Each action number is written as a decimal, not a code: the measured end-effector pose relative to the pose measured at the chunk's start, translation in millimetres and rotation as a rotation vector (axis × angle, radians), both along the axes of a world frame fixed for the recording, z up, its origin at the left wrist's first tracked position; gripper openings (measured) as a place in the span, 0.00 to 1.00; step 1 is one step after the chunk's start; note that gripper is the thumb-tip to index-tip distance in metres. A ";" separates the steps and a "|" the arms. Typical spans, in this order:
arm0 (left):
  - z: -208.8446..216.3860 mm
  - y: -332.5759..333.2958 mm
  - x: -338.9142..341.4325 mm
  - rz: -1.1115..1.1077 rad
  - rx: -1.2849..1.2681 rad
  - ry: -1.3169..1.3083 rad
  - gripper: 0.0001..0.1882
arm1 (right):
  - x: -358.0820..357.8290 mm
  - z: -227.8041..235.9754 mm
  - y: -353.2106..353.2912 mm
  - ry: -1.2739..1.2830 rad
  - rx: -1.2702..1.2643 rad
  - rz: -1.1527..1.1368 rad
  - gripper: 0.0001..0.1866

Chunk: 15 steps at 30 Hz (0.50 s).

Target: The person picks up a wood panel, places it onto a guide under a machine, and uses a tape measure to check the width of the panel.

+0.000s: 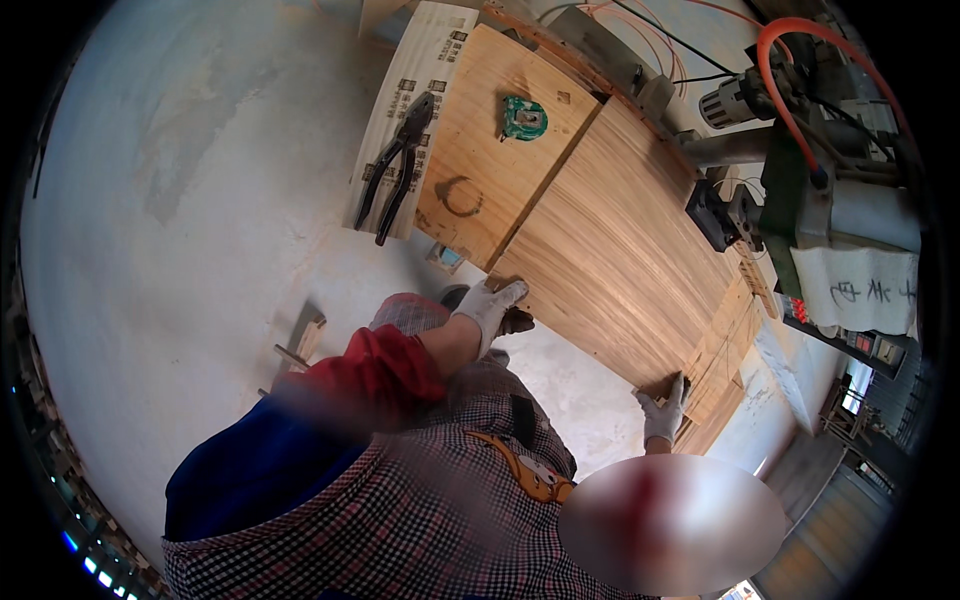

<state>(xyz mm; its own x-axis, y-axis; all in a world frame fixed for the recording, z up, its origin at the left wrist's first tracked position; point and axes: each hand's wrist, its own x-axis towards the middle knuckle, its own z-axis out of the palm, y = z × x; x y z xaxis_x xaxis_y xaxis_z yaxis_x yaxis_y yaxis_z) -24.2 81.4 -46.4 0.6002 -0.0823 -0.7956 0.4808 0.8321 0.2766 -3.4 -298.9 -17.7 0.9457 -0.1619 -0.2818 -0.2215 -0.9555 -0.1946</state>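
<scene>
A wide, light-brown wooden panel [610, 230] with straight grain lies on the workbench in front of me. My left hand [495, 308], in a whitish work glove, grips its near left corner, fingers over the edge. Farther right along the same near edge, my right hand [663, 410], gloved too, holds the panel near its right corner, with fingers pointing up. Beyond the left edge of the panel is a bare board of the bench top [480, 130]. On that board rests a green tape measure [523, 119].
Black-handled pliers [402, 165] lie on a pale printed strip [440, 50] at the bench's left. A machine with a thick orange hose [785, 95] and a black block [712, 213] stands along the far right side. A white cloth [860, 288] with writing hangs there.
</scene>
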 end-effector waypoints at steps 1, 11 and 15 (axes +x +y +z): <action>0.3 0.2 0.3 -0.002 -0.001 0.007 0.17 | 0.1 0.4 0.8 -0.003 0.016 -0.003 0.50; 6.8 3.2 2.1 -0.043 0.006 0.048 0.20 | -3.4 -9.2 -5.8 -0.093 0.197 -0.022 0.49; -1.6 -0.3 0.6 -0.016 0.035 0.007 0.19 | -3.3 -10.5 -8.3 -0.099 0.190 -0.021 0.49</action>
<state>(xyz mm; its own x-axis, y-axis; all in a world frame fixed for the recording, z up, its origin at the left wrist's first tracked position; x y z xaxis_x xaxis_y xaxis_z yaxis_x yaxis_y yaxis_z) -23.6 81.1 -48.0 0.5931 -0.0636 -0.8026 0.4960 0.8141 0.3020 -6.7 -307.2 -28.3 0.9673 -0.1342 -0.2153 -0.2115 -0.8951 -0.3924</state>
